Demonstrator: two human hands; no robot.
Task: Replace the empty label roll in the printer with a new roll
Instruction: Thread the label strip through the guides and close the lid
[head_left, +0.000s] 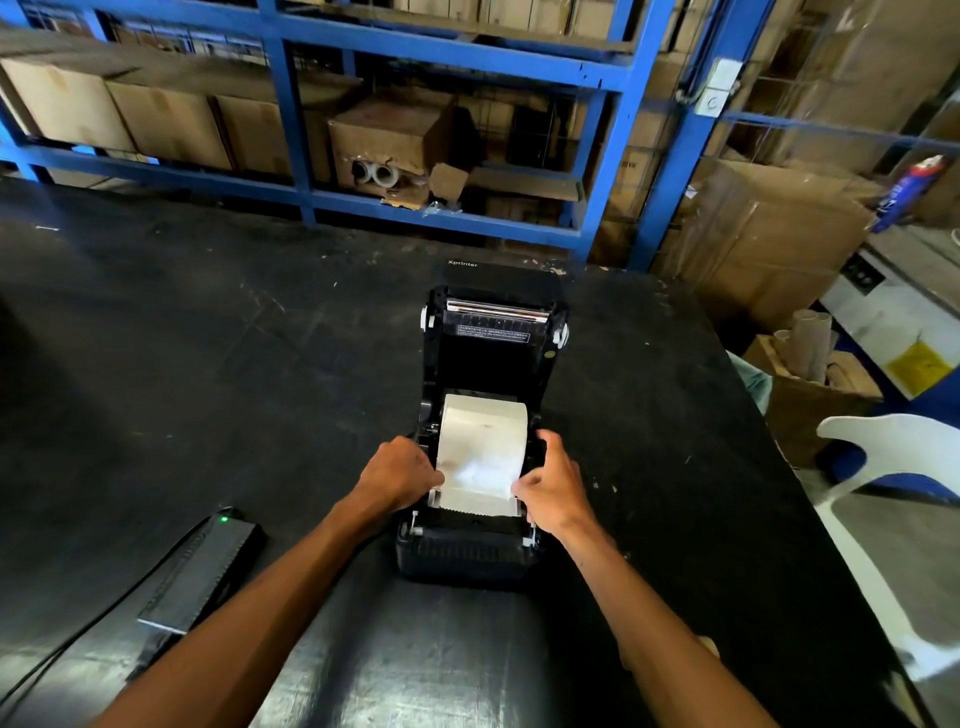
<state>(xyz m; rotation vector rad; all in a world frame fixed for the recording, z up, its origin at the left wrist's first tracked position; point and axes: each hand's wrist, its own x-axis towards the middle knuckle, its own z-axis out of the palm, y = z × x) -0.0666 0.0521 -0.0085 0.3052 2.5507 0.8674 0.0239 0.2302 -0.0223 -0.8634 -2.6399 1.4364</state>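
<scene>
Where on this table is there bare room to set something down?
Bare: the table left of the printer, beyond the power adapter, and the strip right of the printer toward the white chair. Crowded: the printer's front, where both hands pinch the label roll.

You have two hands (400, 475) (550, 486), one printer (488, 364), one label roll (483, 441), one power adapter (202, 577).
</scene>
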